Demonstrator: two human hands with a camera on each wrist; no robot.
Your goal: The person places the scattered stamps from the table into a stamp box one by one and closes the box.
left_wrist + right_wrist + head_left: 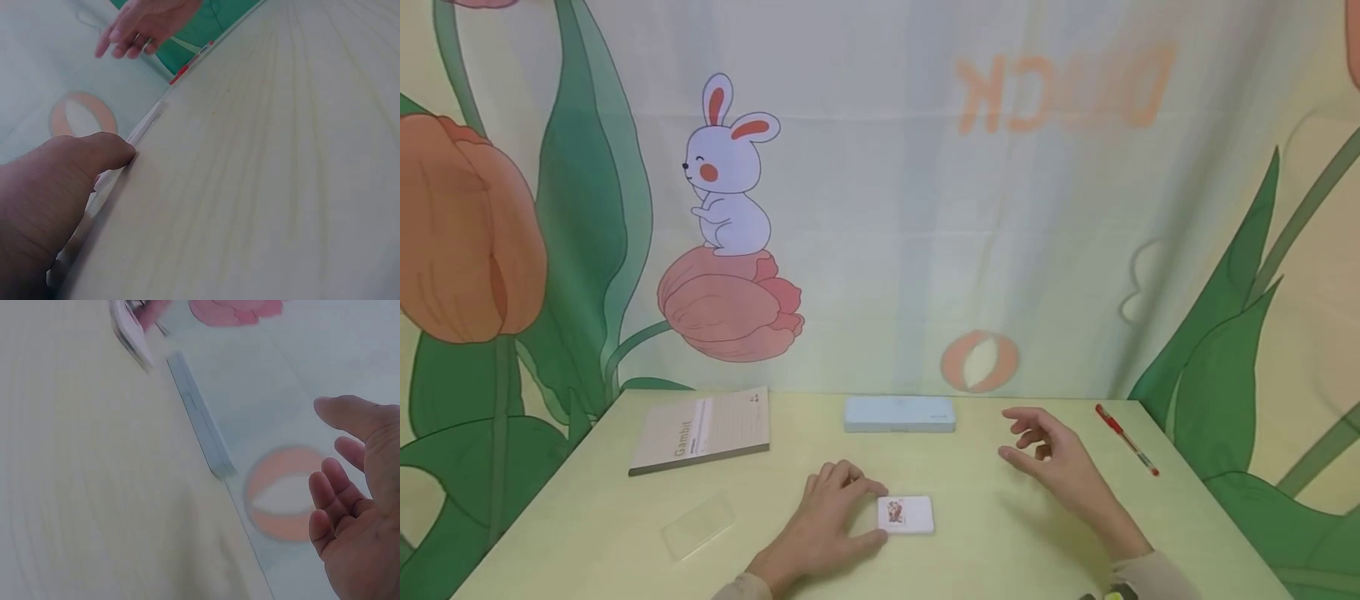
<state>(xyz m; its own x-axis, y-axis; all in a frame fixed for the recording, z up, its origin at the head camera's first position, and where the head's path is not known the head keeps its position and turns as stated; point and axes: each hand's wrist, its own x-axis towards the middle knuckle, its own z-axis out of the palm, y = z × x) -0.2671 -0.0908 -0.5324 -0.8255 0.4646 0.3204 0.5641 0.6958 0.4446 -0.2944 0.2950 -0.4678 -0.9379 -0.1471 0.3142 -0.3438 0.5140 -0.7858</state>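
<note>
A small flat white case (913,515) with a red-brown picture on its left half lies on the table in front of the person. The left hand (823,517) pinches its left end between thumb and fingers, the thumb on the near side. In the left wrist view the thumb (103,153) presses at the case's edge. Above the table to the right hovers the right hand (1052,458), fingers loosely bent and holding nothing. The right wrist view shows the right hand's palm and fingers (353,487) apart from any object.
A clear plastic lid-like piece (697,527) lies left of the left hand. Behind it is a notebook (703,433). A light-blue pencil case (899,414) stands at the back middle, and a red pen (1127,439) lies at right. A printed curtain (880,208) hangs behind the table.
</note>
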